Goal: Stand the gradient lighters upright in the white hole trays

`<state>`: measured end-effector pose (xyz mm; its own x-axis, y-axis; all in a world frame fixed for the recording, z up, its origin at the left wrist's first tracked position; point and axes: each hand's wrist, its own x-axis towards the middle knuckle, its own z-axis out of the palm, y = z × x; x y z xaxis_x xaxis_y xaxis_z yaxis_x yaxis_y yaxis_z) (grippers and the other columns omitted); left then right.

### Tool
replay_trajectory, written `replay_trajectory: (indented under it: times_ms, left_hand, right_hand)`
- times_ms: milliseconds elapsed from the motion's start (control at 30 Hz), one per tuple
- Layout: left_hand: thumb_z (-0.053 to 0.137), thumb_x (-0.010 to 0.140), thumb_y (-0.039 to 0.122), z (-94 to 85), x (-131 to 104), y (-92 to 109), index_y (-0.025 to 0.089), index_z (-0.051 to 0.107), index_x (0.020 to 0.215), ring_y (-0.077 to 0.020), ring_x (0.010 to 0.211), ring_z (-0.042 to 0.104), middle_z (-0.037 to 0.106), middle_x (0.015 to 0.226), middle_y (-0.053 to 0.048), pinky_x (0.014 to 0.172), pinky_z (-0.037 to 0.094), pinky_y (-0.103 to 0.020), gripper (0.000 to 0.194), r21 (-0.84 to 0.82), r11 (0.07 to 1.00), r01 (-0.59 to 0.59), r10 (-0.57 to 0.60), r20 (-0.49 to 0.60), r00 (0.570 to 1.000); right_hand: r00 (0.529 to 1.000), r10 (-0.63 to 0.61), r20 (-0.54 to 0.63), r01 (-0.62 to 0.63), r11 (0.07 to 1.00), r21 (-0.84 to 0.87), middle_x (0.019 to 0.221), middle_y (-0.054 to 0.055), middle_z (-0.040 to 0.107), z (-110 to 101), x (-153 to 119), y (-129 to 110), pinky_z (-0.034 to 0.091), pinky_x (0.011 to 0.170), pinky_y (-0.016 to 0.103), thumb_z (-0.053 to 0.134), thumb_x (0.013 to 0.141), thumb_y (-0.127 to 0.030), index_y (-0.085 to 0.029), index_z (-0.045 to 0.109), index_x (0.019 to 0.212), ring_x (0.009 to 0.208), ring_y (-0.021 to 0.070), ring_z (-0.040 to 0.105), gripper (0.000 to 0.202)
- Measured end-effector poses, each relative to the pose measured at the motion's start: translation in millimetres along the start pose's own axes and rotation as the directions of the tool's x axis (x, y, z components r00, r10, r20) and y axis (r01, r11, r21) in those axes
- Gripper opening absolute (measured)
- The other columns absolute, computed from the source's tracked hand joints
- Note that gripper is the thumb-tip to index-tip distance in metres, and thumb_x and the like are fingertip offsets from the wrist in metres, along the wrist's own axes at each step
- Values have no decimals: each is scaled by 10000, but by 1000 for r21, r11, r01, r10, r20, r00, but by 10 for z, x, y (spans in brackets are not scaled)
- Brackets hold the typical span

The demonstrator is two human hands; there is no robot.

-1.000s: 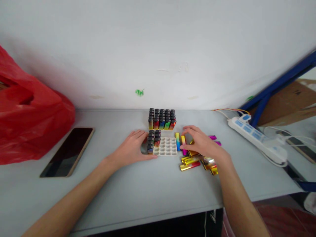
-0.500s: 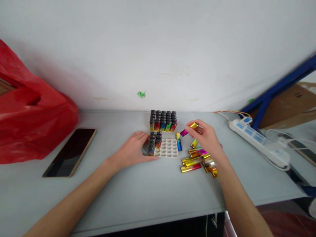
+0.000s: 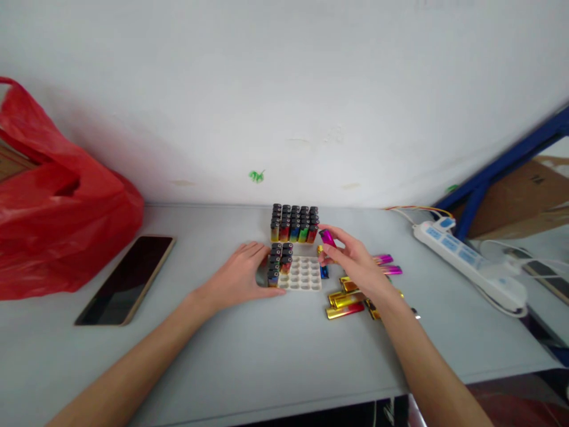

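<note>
A white tray point(image 3: 306, 286) with round pockets lies on the table; upright black-topped lighters point(image 3: 279, 261) fill its left columns. My left hand point(image 3: 237, 273) curves around the tray's left end, thumb along the front edge and fingers at the side. Between the fingertips of my right hand point(image 3: 351, 258) is a purple lighter point(image 3: 328, 238), tilted, just above and right of the tray. Under that hand, a blue-and-yellow lighter point(image 3: 324, 272) lies by the tray's right edge, partly covered. Loose shiny gold, red and purple lighters point(image 3: 345, 299) lie in a heap beneath my right wrist.
Behind the tray stands a full block of upright lighters point(image 3: 294, 224). A phone point(image 3: 127, 279) and a red plastic bag point(image 3: 66, 219) are at the left. To the right lie a white power strip point(image 3: 466, 261) and its cables, near a blue metal frame point(image 3: 478, 204).
My right hand has moved left toward the tray with the lighter, whose purple end now points up. My left hand stays at the tray. The view has tipped slightly upward.
</note>
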<state>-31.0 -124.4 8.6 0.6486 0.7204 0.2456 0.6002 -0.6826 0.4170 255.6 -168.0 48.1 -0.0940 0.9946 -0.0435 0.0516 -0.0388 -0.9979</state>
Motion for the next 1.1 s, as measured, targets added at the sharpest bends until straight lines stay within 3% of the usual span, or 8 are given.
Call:
replay_trajectory:
  times_ms: [100, 267, 367, 500, 633, 800, 1100]
  left_hand:
    - [821, 735, 822, -5, 1, -3, 215, 633, 980, -371, 1016, 714, 743, 1040, -133, 973, 580, -535, 680, 12, 1000, -1, 1, 7, 1000]
    - [824, 723, 829, -13, -1, -4, 207, 647, 991, -382, 1022, 720, 747, 1042, -141, 988, 580, -543, 700, 11, 1000, 3, -3, 10, 1000]
    - [823, 731, 823, -7, -6, -6, 206, 650, 1001, -381, 1024, 725, 751, 1049, -140, 1009, 570, -545, 695, 15, 1000, 1, -1, 7, 1000]
    - [811, 746, 828, 5, -13, -9, 208, 645, 1042, -382, 1061, 728, 754, 1082, -138, 1048, 553, -542, 707, 28, 1000, -8, 8, 7, 1000]
    - [816, 759, 810, -1, -8, 0, 198, 631, 1015, -376, 1037, 726, 749, 1060, -139, 1033, 553, -541, 688, 44, 999, -14, 14, 16, 1000]
    - [825, 756, 798, -20, 5, 21, 216, 613, 980, -355, 1004, 721, 737, 1026, -116, 974, 568, -505, 658, 35, 999, -8, 8, 20, 1000]
    - [836, 742, 793, -15, -1, 15, 218, 634, 999, -353, 1015, 723, 743, 1032, -107, 1011, 557, -511, 661, 30, 1000, 7, -8, 16, 1000]
  right_hand:
    - [998, -2, -64, 1, 1000, -10, 735, -63, 616, 27, 5, -5, 565, 638, 316, 728, 946, -562, -236, 619, 1246, 609, 138, 590, 456]
    - [993, 6, -114, -10, 999, -35, 724, -74, 607, 6, 27, 26, 313, 474, 256, 697, 914, -697, -266, 549, 1065, 485, 96, 373, 481]
    - [987, -78, -142, 31, 952, -303, 604, -70, 485, 24, -2, 34, 289, 518, 272, 597, 977, -721, -247, 554, 858, 535, 123, 375, 491]
    - [958, -240, -157, 100, 793, -601, 550, -52, 389, 134, -60, 9, 280, 575, 292, 573, 1004, -664, -236, 434, 615, 572, 125, 372, 594]
    - [945, -296, -141, 120, 713, -691, 508, -59, 383, 256, -80, -3, 267, 572, 295, 584, 956, -513, -244, 392, 584, 524, 114, 338, 498]
    - [943, -306, -129, 120, 676, -727, 520, -50, 429, 321, -86, 25, 282, 575, 285, 556, 906, -360, -249, 406, 613, 524, 122, 394, 348]
    - [935, -331, -128, 149, 695, -704, 519, -52, 453, 343, -114, 6, 289, 563, 277, 562, 984, -490, -254, 422, 637, 505, 123, 393, 442]
